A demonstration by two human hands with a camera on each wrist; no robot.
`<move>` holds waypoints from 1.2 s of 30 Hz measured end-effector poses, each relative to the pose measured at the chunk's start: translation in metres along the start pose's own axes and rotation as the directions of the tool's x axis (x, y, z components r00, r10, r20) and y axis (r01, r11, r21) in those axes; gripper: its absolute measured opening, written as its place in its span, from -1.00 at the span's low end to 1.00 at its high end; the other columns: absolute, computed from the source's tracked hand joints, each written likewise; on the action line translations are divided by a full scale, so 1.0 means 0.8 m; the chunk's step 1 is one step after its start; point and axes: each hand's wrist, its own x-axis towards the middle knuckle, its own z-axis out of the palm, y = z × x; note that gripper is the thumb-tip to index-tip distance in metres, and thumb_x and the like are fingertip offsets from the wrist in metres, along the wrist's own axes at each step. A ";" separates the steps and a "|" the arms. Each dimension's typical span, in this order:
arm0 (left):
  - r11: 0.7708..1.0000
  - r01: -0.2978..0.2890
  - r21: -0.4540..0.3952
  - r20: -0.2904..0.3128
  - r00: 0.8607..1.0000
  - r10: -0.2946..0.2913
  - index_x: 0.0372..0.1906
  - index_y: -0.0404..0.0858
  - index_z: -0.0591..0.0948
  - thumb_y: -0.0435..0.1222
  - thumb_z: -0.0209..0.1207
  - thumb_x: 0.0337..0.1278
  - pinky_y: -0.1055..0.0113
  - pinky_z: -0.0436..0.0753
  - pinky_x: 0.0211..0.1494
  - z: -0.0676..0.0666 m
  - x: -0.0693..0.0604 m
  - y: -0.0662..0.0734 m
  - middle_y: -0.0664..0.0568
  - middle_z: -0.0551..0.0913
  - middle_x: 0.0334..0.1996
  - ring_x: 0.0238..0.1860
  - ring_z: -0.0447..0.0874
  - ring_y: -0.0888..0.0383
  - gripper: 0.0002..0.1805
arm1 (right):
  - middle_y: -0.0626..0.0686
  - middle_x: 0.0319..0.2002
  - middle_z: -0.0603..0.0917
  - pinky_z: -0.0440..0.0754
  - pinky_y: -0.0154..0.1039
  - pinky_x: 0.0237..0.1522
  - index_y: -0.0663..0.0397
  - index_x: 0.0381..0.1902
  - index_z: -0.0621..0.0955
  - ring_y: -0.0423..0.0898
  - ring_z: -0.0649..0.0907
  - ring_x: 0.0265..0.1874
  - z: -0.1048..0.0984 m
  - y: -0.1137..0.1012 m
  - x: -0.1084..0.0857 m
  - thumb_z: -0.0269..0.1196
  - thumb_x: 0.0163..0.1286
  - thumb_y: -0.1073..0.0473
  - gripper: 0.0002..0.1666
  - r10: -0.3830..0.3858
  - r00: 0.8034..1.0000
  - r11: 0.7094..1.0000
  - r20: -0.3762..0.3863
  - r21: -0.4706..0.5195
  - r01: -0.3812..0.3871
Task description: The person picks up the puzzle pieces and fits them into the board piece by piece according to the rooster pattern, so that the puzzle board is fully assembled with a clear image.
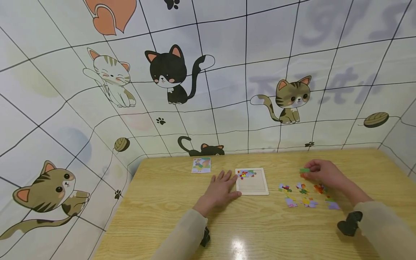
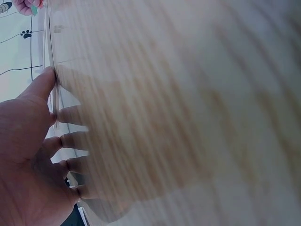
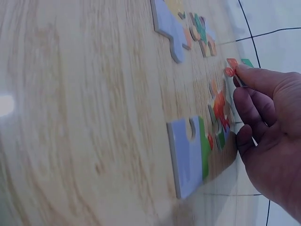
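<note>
A square puzzle frame (image 1: 265,186) lies on the table, with a few joined pieces (image 1: 246,174) along its upper left. My left hand (image 1: 220,188) rests beside its left edge, fingers spread, the thumb touching near the lower left corner. Over at the right, my right hand (image 1: 327,174) pinches a green and red puzzle piece (image 1: 304,170) between thumb and fingers, as the right wrist view also shows. Just below that hand lie several loose puzzle pieces (image 1: 302,187) in two rough rows. A purple and green puzzle piece (image 3: 186,157) sits closest to the right wrist camera.
At the back left of the wooden table (image 1: 156,206) lies a small picture card (image 1: 201,165). A wall covering (image 1: 227,83) with cartoon cats rises behind the table's far edge. Dark wrist devices (image 1: 350,224) sit on the sleeves.
</note>
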 end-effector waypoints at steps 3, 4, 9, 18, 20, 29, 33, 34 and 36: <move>1.000 -0.002 -0.006 0.004 1.000 0.002 0.63 -0.04 0.22 0.21 0.02 0.48 -0.23 0.05 0.54 0.000 0.000 0.000 -0.06 0.07 0.63 0.61 -0.05 -0.16 -0.22 | 0.22 -0.15 0.71 0.61 -0.19 -0.27 0.37 -0.03 0.60 0.08 0.66 -0.17 0.005 -0.005 0.000 0.39 0.38 0.21 -0.66 -0.018 1.000 1.000 -0.017 0.002 0.018; 1.000 -0.003 -0.009 0.005 1.000 0.003 0.63 -0.04 0.22 0.20 0.02 0.48 -0.23 0.05 0.54 0.000 0.000 0.000 -0.06 0.06 0.63 0.61 -0.05 -0.16 -0.22 | 0.22 -0.16 0.71 0.61 -0.20 -0.28 0.37 -0.03 0.60 0.08 0.66 -0.17 0.007 -0.008 0.000 0.39 0.38 0.22 -0.66 -0.029 0.999 1.000 -0.023 0.010 0.030; 1.000 -0.002 -0.013 0.005 1.000 0.002 0.63 -0.04 0.21 0.20 0.02 0.48 -0.24 0.04 0.54 0.002 0.001 -0.001 -0.06 0.06 0.63 0.62 -0.06 -0.16 -0.22 | 0.18 -0.15 0.72 0.63 -0.27 -0.29 0.34 -0.04 0.61 0.02 0.67 -0.18 0.024 -0.026 0.000 0.41 0.38 0.21 -0.66 -0.081 0.996 0.994 -0.044 0.072 0.084; 1.000 0.004 -0.013 -0.006 1.000 -0.004 0.63 -0.03 0.22 0.21 0.02 0.47 -0.22 0.05 0.55 0.004 0.001 -0.002 -0.05 0.07 0.63 0.62 -0.05 -0.15 -0.22 | 0.13 -0.17 0.71 0.62 -0.28 -0.26 0.31 -0.04 0.64 -0.05 0.65 -0.20 0.054 -0.064 0.013 0.41 0.38 0.22 -0.70 -0.130 0.990 0.982 -0.054 0.129 0.136; 1.000 0.005 -0.011 -0.008 1.000 -0.005 0.63 -0.03 0.23 0.21 0.02 0.47 -0.22 0.05 0.55 0.004 0.001 -0.002 -0.05 0.07 0.63 0.62 -0.05 -0.15 -0.22 | 0.11 -0.19 0.71 0.61 -0.29 -0.26 0.31 -0.05 0.65 -0.08 0.65 -0.22 0.062 -0.072 0.016 0.41 0.37 0.23 -0.71 -0.141 0.989 0.978 -0.054 0.148 0.148; 1.000 0.010 -0.010 -0.003 1.000 -0.010 0.63 -0.02 0.21 0.22 0.01 0.47 -0.22 0.05 0.55 0.003 0.001 -0.002 -0.04 0.06 0.63 0.62 -0.06 -0.14 -0.21 | 0.15 -0.20 0.68 0.61 -0.24 -0.36 0.37 -0.02 0.61 -0.04 0.64 -0.27 0.093 -0.098 0.026 0.36 0.39 0.32 -0.72 -0.179 0.984 0.951 -0.013 0.253 0.177; 1.000 0.010 -0.010 0.000 1.000 -0.010 0.63 -0.02 0.21 0.22 0.01 0.47 -0.22 0.04 0.55 0.004 0.002 -0.002 -0.04 0.05 0.63 0.62 -0.07 -0.14 -0.21 | 0.15 -0.18 0.68 0.63 -0.24 -0.35 0.33 -0.01 0.62 -0.03 0.64 -0.24 0.104 -0.105 0.033 0.38 0.39 0.30 -0.72 -0.183 0.983 0.954 -0.022 0.237 0.183; 1.000 0.009 -0.011 -0.001 1.000 -0.009 0.63 -0.02 0.21 0.22 0.01 0.47 -0.22 0.03 0.55 0.004 0.002 -0.002 -0.04 0.05 0.63 0.62 -0.07 -0.14 -0.21 | 0.14 -0.18 0.68 0.63 -0.24 -0.34 0.32 0.00 0.63 -0.03 0.64 -0.24 0.106 -0.107 0.035 0.38 0.39 0.29 -0.72 -0.183 0.983 0.956 -0.025 0.227 0.184; 1.000 0.009 -0.015 -0.002 1.000 -0.009 0.63 -0.02 0.21 0.22 0.02 0.47 -0.22 0.03 0.55 0.005 0.003 -0.002 -0.04 0.05 0.63 0.62 -0.07 -0.14 -0.21 | 0.13 -0.18 0.69 0.64 -0.23 -0.32 0.31 -0.02 0.64 -0.04 0.65 -0.23 0.109 -0.110 0.039 0.39 0.38 0.28 -0.73 -0.182 0.983 0.960 -0.033 0.211 0.185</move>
